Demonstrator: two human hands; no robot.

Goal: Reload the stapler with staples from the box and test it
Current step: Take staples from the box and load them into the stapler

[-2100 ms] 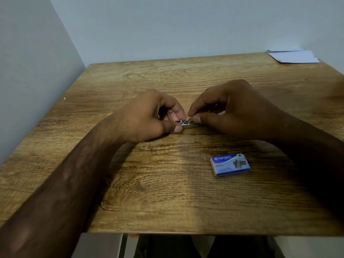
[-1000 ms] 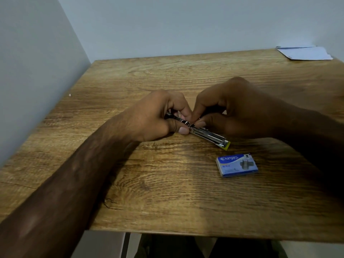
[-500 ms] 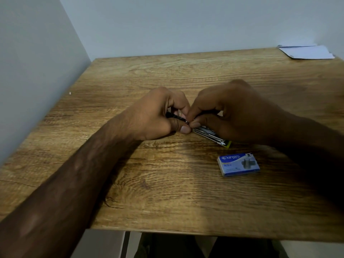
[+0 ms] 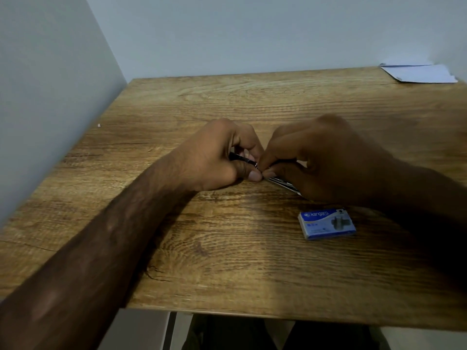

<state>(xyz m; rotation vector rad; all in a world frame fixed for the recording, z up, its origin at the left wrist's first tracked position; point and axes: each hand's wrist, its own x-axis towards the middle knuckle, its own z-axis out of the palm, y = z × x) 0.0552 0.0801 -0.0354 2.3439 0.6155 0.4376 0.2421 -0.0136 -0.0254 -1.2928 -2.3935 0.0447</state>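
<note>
Gripping the small stapler [image 4: 283,184] low over the wooden table [image 4: 227,261]: curled round its rear end with the left hand [image 4: 217,157], pinched mid-length with the right hand [image 4: 323,160]. Lying just nearer than the right-hand grip, untouched: the blue staple box [image 4: 327,223].

Blue staple box [image 4: 327,224], white lettering — brown wood-grain table [image 4: 227,248]; stapler [image 4: 283,183] seemingly silver-black.

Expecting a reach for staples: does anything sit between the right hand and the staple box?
Nothing visible does. The staple box lies on the wooden table just nearer the camera than the right hand, which grips the stapler with the left hand.
</note>
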